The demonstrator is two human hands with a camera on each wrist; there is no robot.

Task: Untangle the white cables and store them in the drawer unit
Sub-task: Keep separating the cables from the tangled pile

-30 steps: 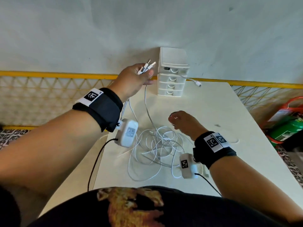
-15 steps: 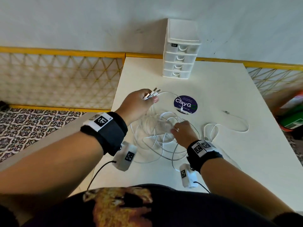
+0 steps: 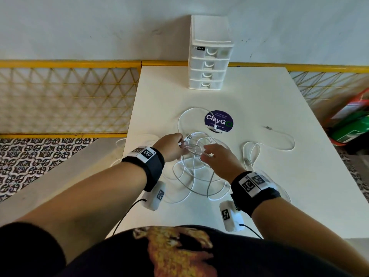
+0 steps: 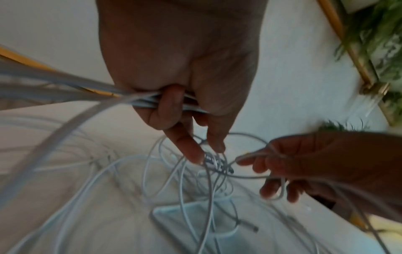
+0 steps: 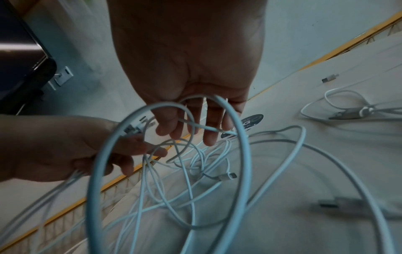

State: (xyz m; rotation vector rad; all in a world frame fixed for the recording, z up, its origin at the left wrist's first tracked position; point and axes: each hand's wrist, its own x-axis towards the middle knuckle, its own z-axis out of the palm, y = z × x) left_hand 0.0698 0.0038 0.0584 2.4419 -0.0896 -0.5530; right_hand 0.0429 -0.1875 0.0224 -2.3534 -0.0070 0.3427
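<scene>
A tangle of white cables [image 3: 196, 176] lies on the white table [image 3: 259, 100] in front of me. My left hand [image 3: 179, 144] grips a bunch of cable ends; in the left wrist view the curled fingers [image 4: 169, 106] clamp the strands while the plugs [image 4: 210, 159] stick out at the fingertips. My right hand [image 3: 206, 154] is just right of it, pinching a strand, with loops of cable [image 5: 174, 110] hanging over its fingers [image 5: 208, 134]. The white drawer unit [image 3: 209, 56] stands at the table's far edge, all drawers closed.
A separate white cable [image 3: 279, 145] lies loose to the right. A round dark ClayGo sticker [image 3: 219, 121] is on the table between the tangle and the drawer unit. A yellow lattice railing [image 3: 65, 96] runs along the left; green and red items [image 3: 351, 124] sit off the right edge.
My left hand came down from beside the drawer unit with the cable ends to the tangle. My right hand rose off the table and took hold of a strand.
</scene>
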